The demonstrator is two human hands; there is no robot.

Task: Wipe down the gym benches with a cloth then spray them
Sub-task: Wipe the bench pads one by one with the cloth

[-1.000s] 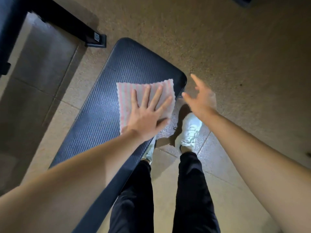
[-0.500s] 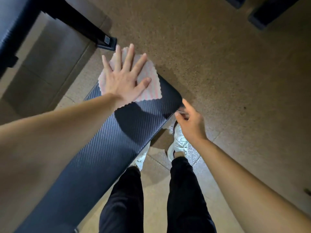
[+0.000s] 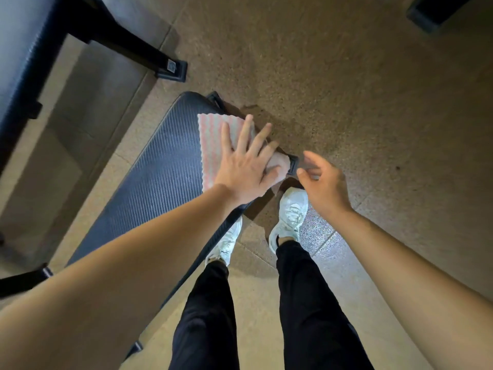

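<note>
Head view, wiping stage. The left hand (image 3: pixel 244 166) lies flat, fingers spread, pressing a pink-and-white striped cloth (image 3: pixel 213 140) onto the far end of the dark ribbed bench (image 3: pixel 160 182), which runs from 7 o'clock toward 12 o'clock in the frame. The cloth sits at 11 o'clock of the frame's centre, and its 3 o'clock edge droops over the side of the pad under the fingertips. The right hand (image 3: pixel 324 182), at 3 o'clock of the left hand, hangs in the air with loosely curled fingers and holds nothing. White shoes (image 3: pixel 292 209) stand at 6 o'clock of the hands.

The cloth looks light, thin and limp, so it will likely bunch or slide on the ribbed pad. A broad palm pressing on its middle suits wiping, and a pinch at the drooping edge suits lifting. No spray bottle is in view.
</note>
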